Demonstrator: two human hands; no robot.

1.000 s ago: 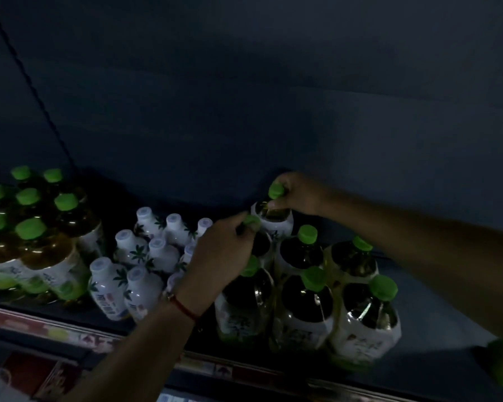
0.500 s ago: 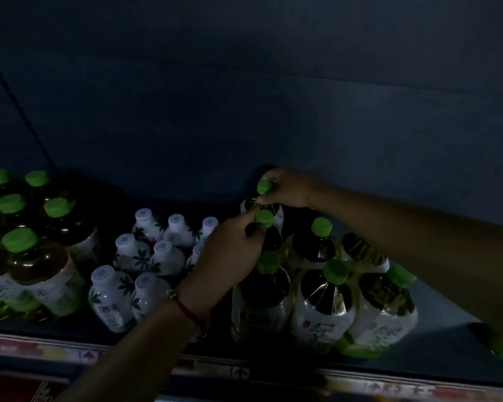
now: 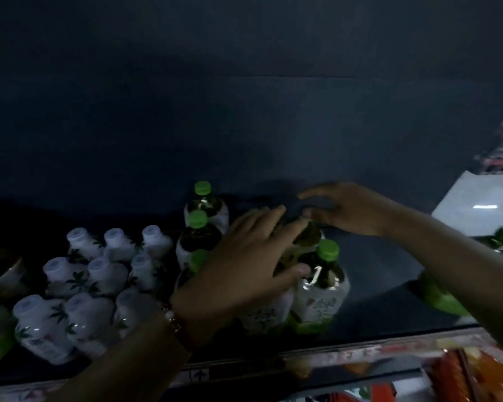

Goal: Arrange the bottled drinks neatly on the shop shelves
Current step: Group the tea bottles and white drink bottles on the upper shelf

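Dark tea bottles with green caps stand in rows on a dim shelf; one rear bottle (image 3: 203,198) and one front-right bottle (image 3: 323,285) show plainly. My left hand (image 3: 244,256) lies over the middle bottles with straight fingers, and its thumb touches the front-right bottle's shoulder. My right hand (image 3: 346,210) hovers behind with spread fingers. Its thumb tip touches the top of a partly hidden bottle (image 3: 310,236). Motion blur hides the exact contact.
Several small white bottles (image 3: 99,271) are packed left of the tea bottles. Another green bottle (image 3: 439,294) lies on the shelf under my right forearm. A white box (image 3: 476,204) sits far right. The shelf's front edge (image 3: 360,352) carries price strips.
Both hands have let go of the green caps they pinched on the rear bottles and moved right, fingers now straightened. The view has shifted right.
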